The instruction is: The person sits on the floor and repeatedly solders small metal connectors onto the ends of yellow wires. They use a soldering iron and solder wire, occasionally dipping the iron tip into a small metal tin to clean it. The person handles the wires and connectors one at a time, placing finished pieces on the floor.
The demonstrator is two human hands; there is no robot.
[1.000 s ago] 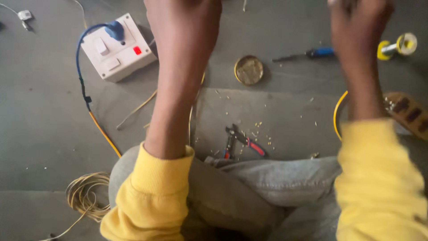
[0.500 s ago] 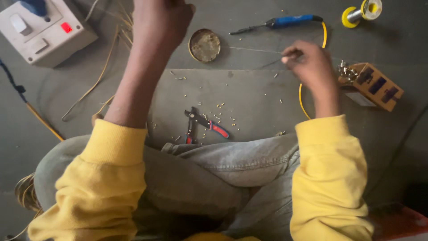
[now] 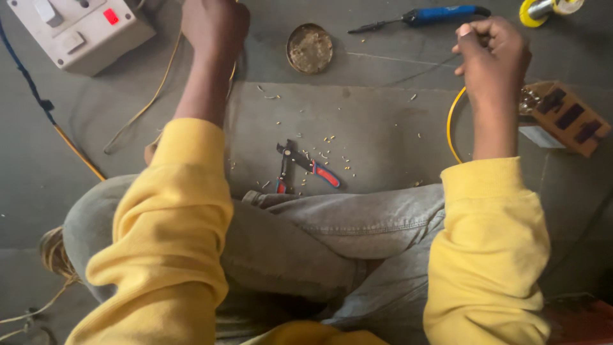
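Observation:
My left hand is a closed fist near the top edge, gripping a thin yellow wire that runs down and left over the grey mat. My right hand is closed too, pinching a fine dark wire strand that stretches left over the floor; a yellow wire loop curves beside my wrist. Red-handled pliers lie open on the mat between my arms, among small wire clippings. Both sleeves are yellow.
A white switch box with a blue cable sits top left. A round tin lid, a blue-handled tool, a yellow tape roll and a brown wooden block lie around. My crossed legs in grey jeans fill the foreground.
The camera view has shifted left and up. My right hand has lifted and closed tighter on the thin strand; my left hand stays clenched on the yellow wire.

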